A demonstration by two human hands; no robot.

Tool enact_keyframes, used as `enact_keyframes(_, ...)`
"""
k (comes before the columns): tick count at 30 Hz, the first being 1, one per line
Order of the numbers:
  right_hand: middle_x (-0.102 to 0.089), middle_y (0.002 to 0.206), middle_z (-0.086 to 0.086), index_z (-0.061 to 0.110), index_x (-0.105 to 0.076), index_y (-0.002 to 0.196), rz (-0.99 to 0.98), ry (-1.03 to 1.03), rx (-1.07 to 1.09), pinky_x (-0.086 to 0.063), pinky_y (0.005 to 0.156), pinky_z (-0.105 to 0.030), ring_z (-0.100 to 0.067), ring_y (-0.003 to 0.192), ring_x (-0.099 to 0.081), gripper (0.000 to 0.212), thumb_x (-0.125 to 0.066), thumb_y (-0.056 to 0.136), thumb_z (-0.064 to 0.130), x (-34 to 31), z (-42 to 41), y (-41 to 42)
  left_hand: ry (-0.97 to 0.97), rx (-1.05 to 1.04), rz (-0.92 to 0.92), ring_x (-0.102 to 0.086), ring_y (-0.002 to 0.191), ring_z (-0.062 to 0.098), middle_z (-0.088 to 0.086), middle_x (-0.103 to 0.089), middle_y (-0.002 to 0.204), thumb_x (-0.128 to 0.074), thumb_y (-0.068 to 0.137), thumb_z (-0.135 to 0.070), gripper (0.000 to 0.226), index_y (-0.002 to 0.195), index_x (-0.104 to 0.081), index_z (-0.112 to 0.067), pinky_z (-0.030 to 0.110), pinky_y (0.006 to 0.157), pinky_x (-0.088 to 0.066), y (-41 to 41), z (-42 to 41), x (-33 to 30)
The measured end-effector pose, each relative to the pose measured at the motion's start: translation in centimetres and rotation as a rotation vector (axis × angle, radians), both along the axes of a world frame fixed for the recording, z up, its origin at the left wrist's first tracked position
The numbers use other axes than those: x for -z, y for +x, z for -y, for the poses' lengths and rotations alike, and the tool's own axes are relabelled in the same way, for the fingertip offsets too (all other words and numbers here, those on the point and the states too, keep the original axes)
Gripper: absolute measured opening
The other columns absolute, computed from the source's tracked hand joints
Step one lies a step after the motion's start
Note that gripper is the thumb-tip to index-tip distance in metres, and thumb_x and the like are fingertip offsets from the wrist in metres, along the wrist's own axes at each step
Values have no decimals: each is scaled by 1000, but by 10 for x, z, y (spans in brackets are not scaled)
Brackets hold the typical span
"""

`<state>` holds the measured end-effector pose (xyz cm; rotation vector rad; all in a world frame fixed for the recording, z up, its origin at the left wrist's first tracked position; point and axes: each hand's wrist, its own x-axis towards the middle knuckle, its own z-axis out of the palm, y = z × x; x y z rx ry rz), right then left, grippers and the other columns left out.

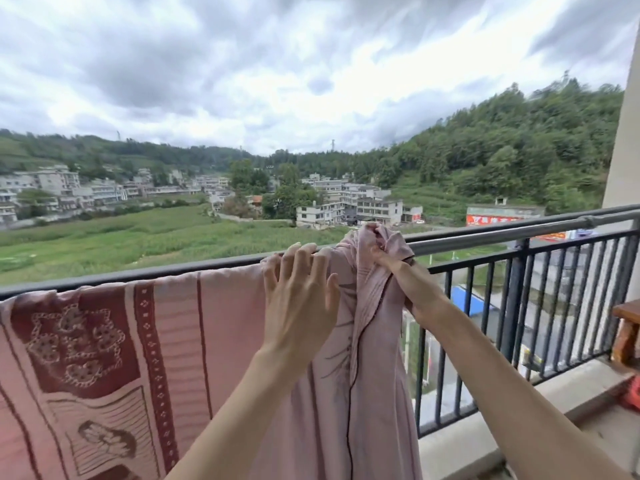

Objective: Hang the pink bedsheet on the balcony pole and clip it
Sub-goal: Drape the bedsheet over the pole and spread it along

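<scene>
Spread fingers of the left hand (300, 292) press the patterned pink cotton bedsheet (180, 358) over the grey metal balcony pole (519, 230), while the right hand (384, 256) pinches its bunched corner.

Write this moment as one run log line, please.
pink bedsheet: draped over balcony pole | left hand: open, on sheet | right hand: grips bunched corner | clips: none visible

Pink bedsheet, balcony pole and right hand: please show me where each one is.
pink bedsheet (214, 341): head view, on the flat hanging part.
balcony pole (519, 228): head view, on the bare stretch right of the sheet.
right hand (382, 252): head view, on the knuckles gripping the bunched cloth.
</scene>
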<state>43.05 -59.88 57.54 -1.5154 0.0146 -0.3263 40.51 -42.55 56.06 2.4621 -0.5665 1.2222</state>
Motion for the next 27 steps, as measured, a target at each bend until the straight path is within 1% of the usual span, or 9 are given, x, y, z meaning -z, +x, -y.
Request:
enact_keyframes(3,-71,84,-1,17,-69,84,82,-53,-158,-51,68,-28,-15,81,-65,18,-60,88,32,-4,34,1,-124,113,-15,-51,101,21,1,-57,107,-44,89,-32,28,109,-56,-18,37,84,-47,-7,44,2)
enact_keyframes(6,-71,88,-3,12,-68,91,144,-122,-332,-55,76,-31,-18,83,-66,20,-50,94,20,-11,72,5,-281,113,-158,-44,101,11,-6,-46,110,-58,85,-41,39,118,-48,-23,29,80,-42,-9,90,10)
enact_keyframes(9,-71,86,-1,11,-66,98,218,-296,-443,-58,76,-31,-15,69,-68,15,-51,94,8,-12,96,7,-503,-3,-122,-52,94,16,-2,-51,103,-64,83,-28,29,109,-53,-21,28,75,-42,-6,117,11)
enact_keyframes(11,-68,85,4,10,-62,108,366,-469,-429,-59,69,-27,-13,64,-68,19,-57,90,6,-14,106,10,-604,-71,-111,-59,84,17,-2,-61,91,-64,83,-27,16,96,-58,-20,29,71,-46,-8,128,3)
enact_keyframes(13,-67,88,4,13,-60,115,513,-604,-383,-58,68,-27,-15,69,-68,29,-62,87,9,-18,113,16,-611,-125,-122,-63,76,14,-4,-66,80,-67,81,-33,16,87,-62,-20,28,67,-50,-10,139,-10)
enact_keyframes(15,-67,95,2,17,-59,119,612,-734,-363,-56,74,-27,-12,75,-66,34,-65,85,15,-22,118,23,-614,-142,-127,-62,67,6,-9,-66,71,-69,80,-35,17,81,-63,-19,16,58,-47,-14,151,-23)
enact_keyframes(19,-70,92,-2,16,-68,103,1023,-1158,-33,-40,79,-34,-21,84,-60,36,-51,84,41,-17,119,47,-577,-203,-57,-51,41,-1,-11,-59,55,-63,86,-32,18,76,-66,-17,10,38,-34,-12,174,-37)
enact_keyframes(22,-71,85,0,15,-67,96,1107,-1074,-10,-35,74,-35,-23,81,-61,42,-40,81,44,-17,110,62,-550,-270,-10,-49,41,1,-9,-57,52,-59,88,-31,21,73,-64,-17,11,41,-37,-10,185,-44)
enact_keyframes(27,-68,90,1,16,-61,92,1070,-867,-254,-26,74,-32,-18,85,-53,49,-30,77,49,-28,98,75,-636,-263,52,-39,37,2,-6,-42,45,-56,90,-25,28,65,-54,-12,10,41,-32,-5,195,-51)
